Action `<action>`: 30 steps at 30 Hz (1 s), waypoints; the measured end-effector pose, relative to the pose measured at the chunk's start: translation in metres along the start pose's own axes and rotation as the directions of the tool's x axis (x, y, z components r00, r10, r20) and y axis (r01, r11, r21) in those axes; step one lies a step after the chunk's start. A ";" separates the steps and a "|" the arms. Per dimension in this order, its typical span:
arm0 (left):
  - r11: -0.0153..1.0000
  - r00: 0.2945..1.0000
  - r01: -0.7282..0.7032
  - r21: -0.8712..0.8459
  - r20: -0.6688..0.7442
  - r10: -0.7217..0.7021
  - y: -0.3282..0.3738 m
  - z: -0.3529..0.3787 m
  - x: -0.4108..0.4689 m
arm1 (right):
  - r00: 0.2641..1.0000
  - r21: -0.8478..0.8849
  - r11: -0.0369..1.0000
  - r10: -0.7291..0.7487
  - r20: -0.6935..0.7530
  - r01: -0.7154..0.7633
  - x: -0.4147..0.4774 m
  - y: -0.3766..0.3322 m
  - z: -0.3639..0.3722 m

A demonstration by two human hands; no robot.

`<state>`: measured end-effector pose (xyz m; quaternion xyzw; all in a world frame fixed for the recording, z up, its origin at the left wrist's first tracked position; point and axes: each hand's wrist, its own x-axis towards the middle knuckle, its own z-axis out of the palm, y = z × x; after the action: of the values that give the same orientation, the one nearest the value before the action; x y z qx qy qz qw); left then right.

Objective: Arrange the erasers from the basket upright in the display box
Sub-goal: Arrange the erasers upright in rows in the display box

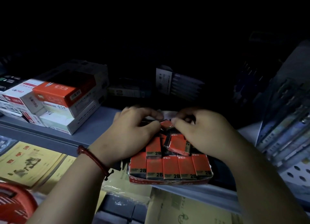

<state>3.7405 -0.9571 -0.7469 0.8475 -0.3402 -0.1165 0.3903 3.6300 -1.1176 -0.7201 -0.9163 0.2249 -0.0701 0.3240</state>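
Note:
A red display box [167, 181] sits at the front edge of a grey shelf [94, 124]. Several red-and-black 2B erasers [171, 167] stand upright along its front row. Behind them another eraser [153, 147] stands upright and one [177, 144] lies tilted on top. My left hand [132, 133] and my right hand [199, 131] meet over the back of the box. Both pinch a small red eraser [166, 123] between their fingertips. The back of the box is hidden under my hands. No basket shows.
Stacked stationery boxes [63, 96] stand on the shelf to the left. Packs of pens [177, 84] lie behind in the dark, and a rack of pens [285, 123] rises at the right. Yellow booklets [28, 163] and a red round tin [15, 202] lie below.

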 end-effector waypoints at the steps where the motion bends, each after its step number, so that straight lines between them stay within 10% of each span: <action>1: 1.000 1.000 -0.007 -0.006 -0.002 0.007 0.000 0.000 0.000 | 1.000 -0.022 1.000 -0.007 -0.010 0.006 0.000 -0.002 0.003; 15: 0.932 0.990 -0.006 -0.362 -0.133 -0.046 -0.005 0.002 -0.006 | 0.978 0.367 0.909 0.210 0.003 -0.196 -0.009 -0.020 -0.007; 25: 0.924 0.986 -0.017 -0.381 -0.158 -0.047 0.001 0.001 -0.004 | 0.951 0.235 0.941 -0.280 0.134 0.244 -0.016 -0.028 -0.009; 30: 0.953 1.000 0.031 -0.302 0.014 -0.028 -0.001 -0.003 -0.002 | 0.999 0.269 0.963 0.010 -0.046 0.002 -0.012 -0.017 -0.016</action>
<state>3.7407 -0.9533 -0.7453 0.7824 -0.3077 -0.1769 0.5119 3.6214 -1.1094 -0.6963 -0.8615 0.2227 -0.1210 0.4400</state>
